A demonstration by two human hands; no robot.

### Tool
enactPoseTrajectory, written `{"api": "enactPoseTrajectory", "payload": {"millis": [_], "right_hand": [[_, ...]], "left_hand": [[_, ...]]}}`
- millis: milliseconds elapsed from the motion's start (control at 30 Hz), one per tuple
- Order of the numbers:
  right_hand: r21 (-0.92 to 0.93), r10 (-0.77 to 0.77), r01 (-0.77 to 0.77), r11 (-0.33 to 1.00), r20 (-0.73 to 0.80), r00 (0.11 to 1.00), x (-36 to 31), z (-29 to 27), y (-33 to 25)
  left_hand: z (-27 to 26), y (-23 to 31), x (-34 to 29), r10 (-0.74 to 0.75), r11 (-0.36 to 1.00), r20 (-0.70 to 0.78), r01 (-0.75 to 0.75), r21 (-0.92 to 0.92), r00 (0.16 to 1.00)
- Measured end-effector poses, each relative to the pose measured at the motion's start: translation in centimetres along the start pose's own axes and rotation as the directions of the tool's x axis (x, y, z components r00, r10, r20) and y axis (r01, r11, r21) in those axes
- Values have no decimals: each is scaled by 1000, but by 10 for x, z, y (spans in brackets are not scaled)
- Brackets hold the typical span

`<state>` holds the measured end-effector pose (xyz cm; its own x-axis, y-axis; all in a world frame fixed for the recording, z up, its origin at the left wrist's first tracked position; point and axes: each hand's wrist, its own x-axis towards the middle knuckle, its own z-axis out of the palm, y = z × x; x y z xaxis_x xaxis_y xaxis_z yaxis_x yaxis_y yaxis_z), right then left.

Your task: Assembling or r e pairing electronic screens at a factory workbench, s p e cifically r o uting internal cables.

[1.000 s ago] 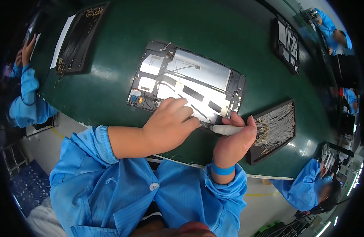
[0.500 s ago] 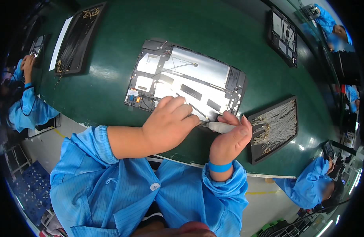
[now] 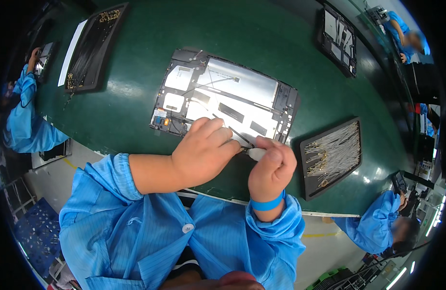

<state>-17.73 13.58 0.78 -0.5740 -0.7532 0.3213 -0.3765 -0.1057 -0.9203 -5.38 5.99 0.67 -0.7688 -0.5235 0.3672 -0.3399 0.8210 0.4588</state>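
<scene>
Near the green table's [image 3: 136, 111] front edge lay our opened silver-backed tablet chassis [image 3: 227, 99], our left hand [image 3: 203, 152] pressing fingertips on its near edge, our right hand [image 3: 272, 169] clenched around a white pen-shaped tool [image 3: 255, 153] beside a black tray of thin wires [image 3: 331, 157].

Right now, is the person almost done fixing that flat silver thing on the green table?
Hard to say. Already done: the opened device lies back-side up, with thin dark cables running across its silver plate. In hand: the left hand presses down on its near edge while the right hand holds a small white tool to a cable there. Left: the black tray beside it holds many more thin strips.
</scene>
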Motion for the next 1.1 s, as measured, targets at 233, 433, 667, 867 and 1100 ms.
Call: {"api": "enactPoseTrajectory", "payload": {"millis": [233, 433, 667, 867, 1100], "right_hand": [[-85, -145, 148, 985, 45, 988, -1, 10, 7], [-156, -198, 214, 964, 110, 974, 3, 10, 1], [311, 471, -406, 859, -173, 865, 21, -7, -12], [310, 608, -551, 775, -125, 784, 7, -31, -13], [187, 718, -693, 696, -199, 667, -6, -41, -18]], "left_hand": [[0, -1, 0, 3, 1000, -23, -3, -11, 1000], [-5, 0, -3, -10, 1000, 54, 10, -17, 999], [-41, -45, 7, -63, 994, 157, 48, 96, 986], [-70, -97, -5, -323, 908, -167, 355, 222, 932], [-77, -86, -7, -657, 711, 3, 620, -331, 754]]}}
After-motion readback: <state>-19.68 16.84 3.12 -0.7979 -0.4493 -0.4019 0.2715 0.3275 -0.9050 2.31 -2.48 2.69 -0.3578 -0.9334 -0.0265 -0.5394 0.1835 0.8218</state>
